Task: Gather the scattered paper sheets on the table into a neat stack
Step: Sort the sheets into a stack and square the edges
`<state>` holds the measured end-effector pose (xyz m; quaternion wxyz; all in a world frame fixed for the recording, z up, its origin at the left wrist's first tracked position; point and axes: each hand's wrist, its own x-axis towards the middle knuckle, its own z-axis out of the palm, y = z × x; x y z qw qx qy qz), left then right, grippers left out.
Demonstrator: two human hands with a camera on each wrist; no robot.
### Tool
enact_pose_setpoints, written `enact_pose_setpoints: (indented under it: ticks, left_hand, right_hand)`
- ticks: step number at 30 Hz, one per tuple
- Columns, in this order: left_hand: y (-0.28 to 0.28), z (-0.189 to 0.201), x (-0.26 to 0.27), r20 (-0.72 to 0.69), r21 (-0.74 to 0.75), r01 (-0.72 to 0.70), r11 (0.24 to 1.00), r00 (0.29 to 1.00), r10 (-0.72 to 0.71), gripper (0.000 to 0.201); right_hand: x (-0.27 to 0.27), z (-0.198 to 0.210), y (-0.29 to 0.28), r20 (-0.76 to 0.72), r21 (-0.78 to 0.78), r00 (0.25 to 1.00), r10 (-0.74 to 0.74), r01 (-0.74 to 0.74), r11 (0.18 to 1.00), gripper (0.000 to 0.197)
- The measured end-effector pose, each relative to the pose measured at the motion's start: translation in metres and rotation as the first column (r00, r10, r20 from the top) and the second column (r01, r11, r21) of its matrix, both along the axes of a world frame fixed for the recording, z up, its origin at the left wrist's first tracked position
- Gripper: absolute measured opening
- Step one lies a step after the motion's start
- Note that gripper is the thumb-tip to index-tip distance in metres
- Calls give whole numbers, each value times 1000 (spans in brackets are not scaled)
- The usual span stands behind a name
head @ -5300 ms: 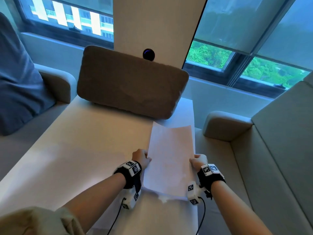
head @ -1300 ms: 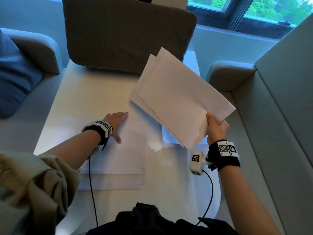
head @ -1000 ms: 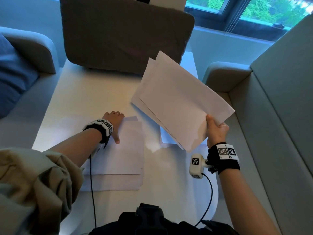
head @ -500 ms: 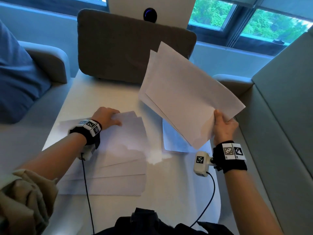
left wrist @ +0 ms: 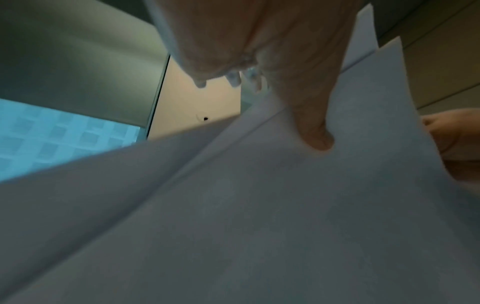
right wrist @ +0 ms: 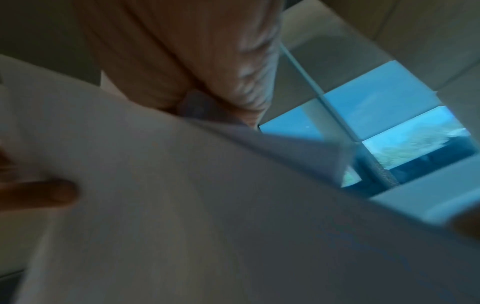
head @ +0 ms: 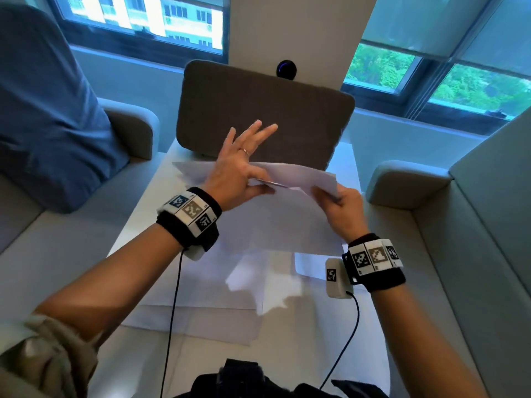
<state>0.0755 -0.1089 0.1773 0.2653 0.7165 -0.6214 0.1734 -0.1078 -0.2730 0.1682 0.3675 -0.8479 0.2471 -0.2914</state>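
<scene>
Several white paper sheets [head: 287,222] hang a little above the white table [head: 287,357], held between both hands. My left hand [head: 241,176] pinches their left part: the thumb [left wrist: 314,131] lies against the underside while the other fingers [head: 258,130] stick out straight above. My right hand [head: 339,205] grips the right edge, its fingers curled round it. More sheets [head: 198,311] lie fanned and overlapping on the table below, and one [head: 310,267] sits apart near my right wrist. Paper [right wrist: 207,205] fills both wrist views.
A grey-brown cushion [head: 264,116] stands upright at the table's far end. Sofa armrests flank the table on the left [head: 135,124] and right [head: 402,182], and a blue cushion [head: 43,110] lies far left. Wrist cables trail over the near table edge.
My left hand has left the pile on the table and risen to the held sheets. My right hand has swung those sheets from upright at the right down towards the middle.
</scene>
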Motion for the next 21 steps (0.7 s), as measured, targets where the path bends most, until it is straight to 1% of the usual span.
enact_pose_setpoints:
  ticks: [2, 3, 5, 7, 8, 9, 10, 11, 13, 14, 15, 16, 18, 20, 21]
  left_hand:
    - [2, 8, -5, 3, 41, 3, 999, 1000, -3, 17]
    - [4, 11, -8, -36, 50, 4, 999, 999, -3, 25]
    - [12, 14, -13, -159, 27, -5, 1000, 987, 9, 40]
    - [21, 14, -15, -240, -48, -37, 998, 971, 24, 46]
    - [26, 14, -17, -271, -103, -48, 993, 962, 18, 46]
    - [31, 14, -17, -317, -159, -61, 985, 949, 8, 44]
    - [35, 15, -19, -377, -209, -84, 974, 926, -1, 41]
    - [39, 15, -22, -448, -244, -114, 963, 894, -8, 37]
    - [47, 20, -30, -599, -277, -157, 948, 800, -43, 26]
    - [49, 23, -35, -663, -284, -169, 944, 746, -66, 20]
    - [50, 23, -41, -711, -296, -180, 938, 698, -90, 18]
    - [49, 22, -48, -746, -314, -190, 930, 655, -119, 20]
    - [43, 17, -65, -791, -362, -209, 908, 584, -181, 25]
    - [38, 6, -83, -805, -400, -223, 889, 549, -225, 27]
    - [35, 0, -93, -808, -409, -231, 883, 541, -233, 32]
  right_hand:
    - [2, 9, 12, 9, -41, 996, 93, -93, 995, 13]
    - [2, 14, 16, 16, -40, 992, 122, -121, 992, 11]
    - [-1, 24, 21, 53, 6, 987, 153, -154, 988, 10]
    - [-9, 31, 21, 147, 54, 981, 124, -133, 990, 11]
    - [-16, 32, 18, 220, 95, 972, 79, -102, 990, 7]
    - [-23, 32, 15, 296, 146, 955, 18, -64, 987, 12]
    - [-30, 29, 10, 359, 205, 933, -39, -38, 978, 28]
    - [-37, 25, 4, 402, 269, 912, -85, -28, 963, 51]
    - [-48, 15, -6, 409, 403, 901, -145, -36, 915, 100]
    - [-53, 10, -8, 398, 460, 907, -134, -71, 885, 115]
    - [-58, 6, -9, 391, 502, 915, -99, -122, 856, 119]
    - [-62, 2, -8, 378, 529, 924, -56, -166, 832, 115]
    - [-69, -4, -2, 331, 548, 944, 2, -193, 814, 93]
    - [-77, -7, 7, 315, 556, 949, -28, -161, 815, 67]
    - [-80, -7, 11, 329, 560, 942, -61, -143, 816, 55]
